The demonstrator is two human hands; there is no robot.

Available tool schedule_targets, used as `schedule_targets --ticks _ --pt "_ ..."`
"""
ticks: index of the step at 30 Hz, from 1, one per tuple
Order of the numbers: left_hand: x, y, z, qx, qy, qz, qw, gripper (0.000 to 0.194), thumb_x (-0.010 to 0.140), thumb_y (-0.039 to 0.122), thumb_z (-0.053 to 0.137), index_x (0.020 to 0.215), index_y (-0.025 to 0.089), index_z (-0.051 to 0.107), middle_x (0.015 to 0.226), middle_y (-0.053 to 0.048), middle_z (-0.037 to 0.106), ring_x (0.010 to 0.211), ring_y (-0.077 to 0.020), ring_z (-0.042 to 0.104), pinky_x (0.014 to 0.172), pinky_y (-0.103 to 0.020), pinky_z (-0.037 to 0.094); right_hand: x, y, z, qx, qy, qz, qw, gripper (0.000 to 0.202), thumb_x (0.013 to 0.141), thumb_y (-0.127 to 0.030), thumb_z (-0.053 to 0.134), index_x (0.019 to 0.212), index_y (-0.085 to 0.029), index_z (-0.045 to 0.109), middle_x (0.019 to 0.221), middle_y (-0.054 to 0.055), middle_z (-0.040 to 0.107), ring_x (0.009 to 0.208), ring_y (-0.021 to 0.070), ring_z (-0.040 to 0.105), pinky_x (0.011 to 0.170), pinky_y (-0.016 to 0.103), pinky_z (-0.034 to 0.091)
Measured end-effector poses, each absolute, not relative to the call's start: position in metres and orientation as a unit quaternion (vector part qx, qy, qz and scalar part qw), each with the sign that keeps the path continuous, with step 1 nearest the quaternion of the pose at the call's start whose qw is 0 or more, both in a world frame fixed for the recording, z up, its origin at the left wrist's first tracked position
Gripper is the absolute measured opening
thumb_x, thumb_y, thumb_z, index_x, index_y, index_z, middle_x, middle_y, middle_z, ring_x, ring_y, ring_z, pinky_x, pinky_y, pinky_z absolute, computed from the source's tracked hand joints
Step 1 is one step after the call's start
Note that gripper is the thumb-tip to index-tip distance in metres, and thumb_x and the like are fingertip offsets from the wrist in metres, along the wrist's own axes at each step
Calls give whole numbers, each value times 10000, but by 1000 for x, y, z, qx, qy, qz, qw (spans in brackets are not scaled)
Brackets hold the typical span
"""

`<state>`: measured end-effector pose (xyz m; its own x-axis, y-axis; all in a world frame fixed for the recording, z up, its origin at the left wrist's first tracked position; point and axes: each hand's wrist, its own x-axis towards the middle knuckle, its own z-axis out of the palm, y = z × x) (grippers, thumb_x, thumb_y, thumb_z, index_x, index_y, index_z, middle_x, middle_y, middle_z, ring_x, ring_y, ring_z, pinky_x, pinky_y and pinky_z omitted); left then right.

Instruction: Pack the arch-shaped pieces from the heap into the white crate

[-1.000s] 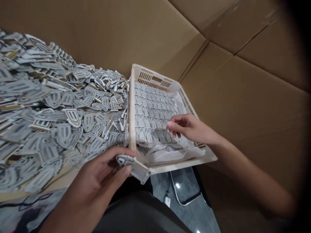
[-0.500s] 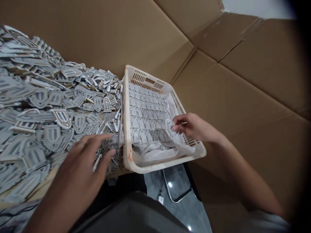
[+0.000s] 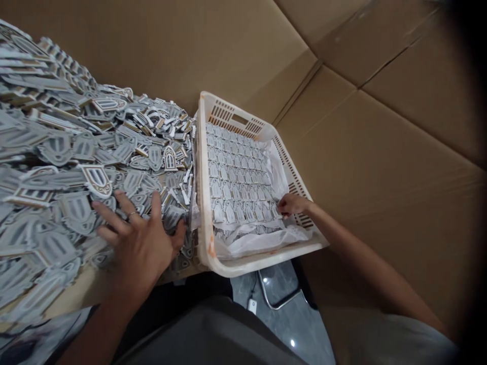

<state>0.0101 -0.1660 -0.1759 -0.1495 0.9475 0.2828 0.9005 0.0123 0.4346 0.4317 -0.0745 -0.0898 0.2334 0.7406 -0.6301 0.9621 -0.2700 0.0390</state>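
My left hand (image 3: pixel 142 243) lies with fingers spread on a heap of loose flat pieces (image 3: pixel 78 210), each shaped like a small arched window, grey-white with brown edges. Beside the heap stands a white plastic basket (image 3: pixel 204 203), with similar pieces (image 3: pixel 243 175) laid out in neat overlapping rows on white lining. At the right end of the front row, my right hand (image 3: pixel 292 204) has its fingers pinched on an arch-shaped piece, mostly hidden by the fingertips.
Brown cardboard walls (image 3: pixel 399 132) rise behind and to the right of the basket. White lining sheet (image 3: pixel 262 241) bunches along the basket's front. Below are a metal chair frame (image 3: pixel 279 305) and a white power plug or strip (image 3: pixel 251 305) on the grey floor.
My right hand has lowered the arch-shaped piece to the end of the front row. My left hand has spread its fingers and come down farther over the heap.
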Motion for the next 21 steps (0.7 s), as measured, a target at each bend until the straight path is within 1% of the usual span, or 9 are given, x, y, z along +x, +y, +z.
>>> schedule_targets --ticks 3,6,9,11,13,15,17,19,21 --pt "10 -156 -176 641 719 266 36 715 878 565 687 1442 137 588 1698 -331 122 1474 -735 78 982 -884 307 433 -76 -98 755 561 -258 222 246 821 -230 693 592 -161 637 622 44 697 576 155 629 611 255 414" --pt "13 -147 -177 636 729 253 25 610 898 535 671 1347 125 623 1680 -339 146 1454 -746 108 947 -867 331 434 -80 -105 753 565 -258 217 263 855 -220 641 600 -159 667 637 56 712 570 149 622 635 256 436" --pt "17 -138 -179 638 732 238 10 636 846 558 721 1296 118 628 1648 -349 201 1438 -734 153 954 -832 335 436 -83 -108 739 586 -250 217 308 873 -259 632 588 -159 694 621 76 711 571 162 628 662 268 459" --pt "18 -129 -181 643 728 236 3 678 802 553 765 1302 118 624 1624 -344 255 1436 -701 196 996 -797 319 437 -83 -108 735 596 -235 222 341 872 -312 653 570 -158 691 605 95 707 561 175 629 641 282 462" --pt "18 -118 -182 646 728 231 -2 693 761 524 802 1284 100 638 1565 -357 337 1409 -662 275 1026 -749 311 436 -82 -106 737 598 -238 208 354 878 -370 664 599 -153 690 619 108 718 549 177 628 602 284 461" --pt "18 -107 -181 641 735 219 -8 664 719 495 828 1213 79 674 1450 -371 448 1329 -610 395 1020 -689 337 433 -82 -102 736 600 -261 171 348 901 -417 646 678 -152 693 646 103 732 540 169 624 575 277 466" --pt "18 -99 -178 640 741 203 -14 611 695 493 827 1124 75 709 1323 -357 535 1225 -550 486 992 -630 371 426 -83 -96 730 615 -266 132 335 922 -441 623 753 -158 687 663 91 739 543 163 624 566 272 469" --pt "17 -93 -175 646 740 185 -25 566 715 509 787 1072 74 728 1249 -337 579 1162 -512 526 976 -596 387 417 -86 -86 723 637 -248 106 330 934 -455 613 787 -167 684 682 87 745 566 170 640 567 275 469" --pt "15 -90 -173 646 740 180 -41 536 754 529 734 1032 71 739 1191 -325 619 1131 -496 550 979 -590 386 406 -88 -74 712 660 -223 86 333 943 -466 608 797 -178 688 704 84 752 601 182 665 574 280 468"
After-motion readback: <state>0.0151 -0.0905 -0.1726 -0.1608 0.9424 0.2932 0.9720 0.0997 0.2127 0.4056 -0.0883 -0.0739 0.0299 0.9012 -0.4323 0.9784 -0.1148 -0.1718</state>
